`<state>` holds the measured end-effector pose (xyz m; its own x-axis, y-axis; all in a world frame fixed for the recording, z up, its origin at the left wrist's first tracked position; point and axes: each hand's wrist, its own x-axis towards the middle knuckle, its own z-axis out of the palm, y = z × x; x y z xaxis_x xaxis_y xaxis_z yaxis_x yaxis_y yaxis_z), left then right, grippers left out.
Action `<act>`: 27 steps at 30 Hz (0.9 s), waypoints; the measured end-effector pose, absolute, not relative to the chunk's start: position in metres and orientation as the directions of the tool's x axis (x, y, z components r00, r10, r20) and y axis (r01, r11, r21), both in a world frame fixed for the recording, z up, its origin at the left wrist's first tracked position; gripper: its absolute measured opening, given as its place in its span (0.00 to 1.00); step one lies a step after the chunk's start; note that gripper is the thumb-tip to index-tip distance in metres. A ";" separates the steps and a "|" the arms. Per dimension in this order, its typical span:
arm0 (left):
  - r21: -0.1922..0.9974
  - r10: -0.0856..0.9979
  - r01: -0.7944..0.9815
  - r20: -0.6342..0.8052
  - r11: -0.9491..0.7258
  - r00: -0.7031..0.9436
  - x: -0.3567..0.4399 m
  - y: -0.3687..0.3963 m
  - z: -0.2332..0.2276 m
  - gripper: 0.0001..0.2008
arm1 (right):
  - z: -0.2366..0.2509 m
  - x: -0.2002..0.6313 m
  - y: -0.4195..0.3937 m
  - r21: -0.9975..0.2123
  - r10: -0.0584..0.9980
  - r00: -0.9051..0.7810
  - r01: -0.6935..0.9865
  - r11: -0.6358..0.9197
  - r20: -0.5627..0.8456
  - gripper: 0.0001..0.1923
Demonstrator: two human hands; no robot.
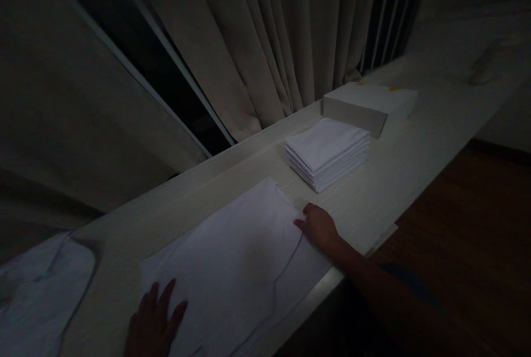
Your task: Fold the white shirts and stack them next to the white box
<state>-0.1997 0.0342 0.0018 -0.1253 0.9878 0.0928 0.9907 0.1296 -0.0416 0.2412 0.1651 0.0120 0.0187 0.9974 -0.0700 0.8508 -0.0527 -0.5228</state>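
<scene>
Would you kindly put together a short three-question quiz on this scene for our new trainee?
1. True or false: both hands lie flat on the spread white cloth.
2. What stands right behind the stack of folded white cloths?
3. Which hand is nearer the stack: A) left hand, B) right hand?

Key:
1. True; both hands rest open on it, with no grip on it.
2. A flat white box, near the curtain.
3. B.
</scene>
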 end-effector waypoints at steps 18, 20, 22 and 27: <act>-0.011 0.908 0.911 0.074 -0.413 0.413 -0.018 0.219 0.035 0.22 | 0.016 0.223 0.159 -0.791 0.997 0.071 0.610 -0.051 -0.009 0.22; 0.000 0.898 0.899 0.061 -0.437 0.436 0.021 0.252 0.038 0.23 | 0.015 0.222 0.157 -0.808 0.997 0.073 0.585 -0.067 -0.030 0.22; -0.032 0.903 0.903 0.008 -0.429 0.429 0.048 0.277 0.041 0.25 | 0.013 0.222 0.157 -0.814 0.997 0.066 0.577 -0.075 -0.045 0.23; -0.151 0.894 0.882 -0.121 -0.447 0.432 0.070 0.314 0.043 0.23 | 0.011 0.225 0.160 -0.821 0.995 0.022 0.562 -0.095 -0.100 0.25</act>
